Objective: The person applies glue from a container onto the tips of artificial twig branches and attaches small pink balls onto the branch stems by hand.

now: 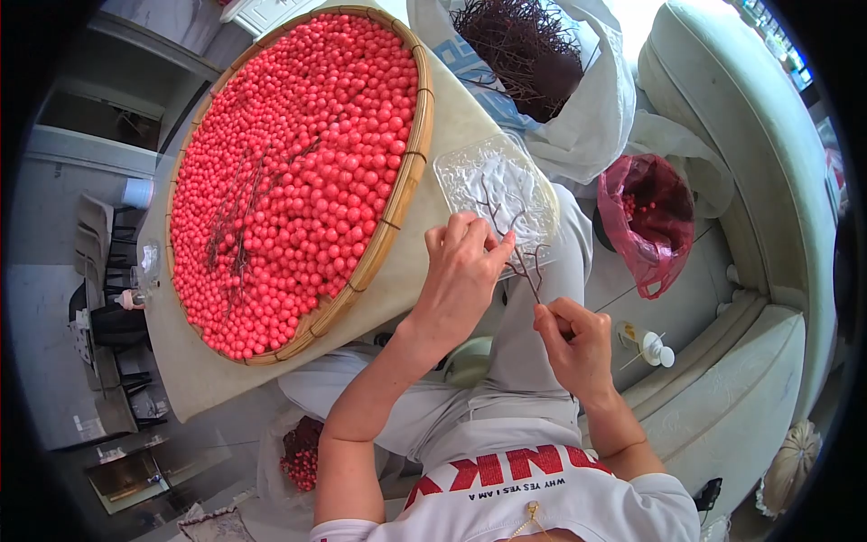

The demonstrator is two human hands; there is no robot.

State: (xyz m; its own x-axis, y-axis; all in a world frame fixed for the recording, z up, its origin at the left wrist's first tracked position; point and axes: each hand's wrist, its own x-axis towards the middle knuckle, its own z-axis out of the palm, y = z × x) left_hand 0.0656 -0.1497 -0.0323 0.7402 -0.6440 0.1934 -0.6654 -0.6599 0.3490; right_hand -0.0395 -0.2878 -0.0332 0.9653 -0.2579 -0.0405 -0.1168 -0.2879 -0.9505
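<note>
My right hand is closed round the lower end of a thin brown branched twig. The twig's forked tips reach up over a clear textured plastic tray, which has a white paste-like substance spread in it. My left hand is beside the twig's upper forks, its thumb and fingers pinched together. A spot of pink shows at its fingertips, but whether that is a berry or the fingertip itself I cannot make out. To the left lies a large round bamboo tray heaped with pink-red berry-like beads.
Several loose twigs lie on the beads. A bag of dark twigs stands beyond the table. At right are a pink plastic bag with some beads and a pale sofa. Another bag of red beads sits lower left.
</note>
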